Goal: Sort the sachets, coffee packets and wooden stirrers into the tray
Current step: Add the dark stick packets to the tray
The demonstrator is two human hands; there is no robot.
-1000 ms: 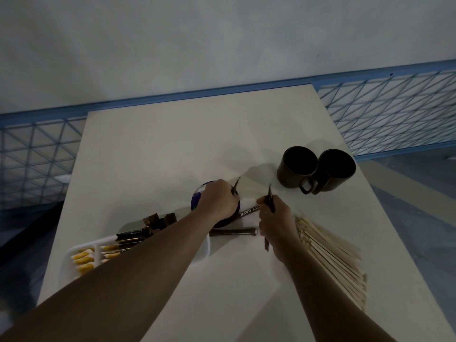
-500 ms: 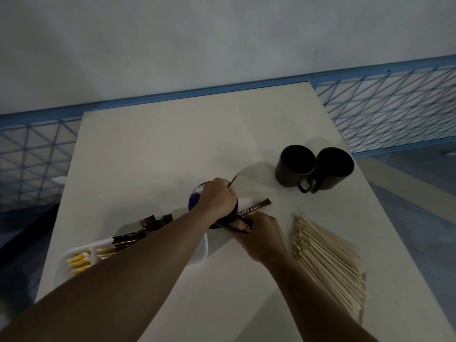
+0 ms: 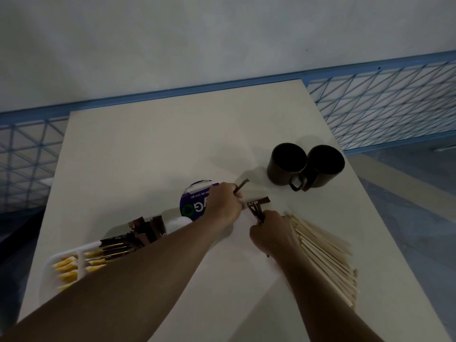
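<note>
Near the middle of the pale surface, both hands gather loose coffee packets. The left hand is closed around one dark stick packet, whose end juts out beyond the knuckles. The right hand pinches a second packet just beside it, while a third, printed packet lies flat on the surface between the two hands. Judged from this layout, the collecting step for coffee packets is in hand. The next move calls for carrying them leftward to the white tray, where dark packets already occupy one compartment and yellow sachets another. The wooden stirrers lie untouched in a fanned pile at the right, partly under the right wrist. Two dark mugs stand beyond, touching each other. A round purple-lidded container is half covered by the left hand. The left forearm hides much of the tray, so its remaining compartments cannot be made out. Dim light blurs the lettering on the packets.
</note>
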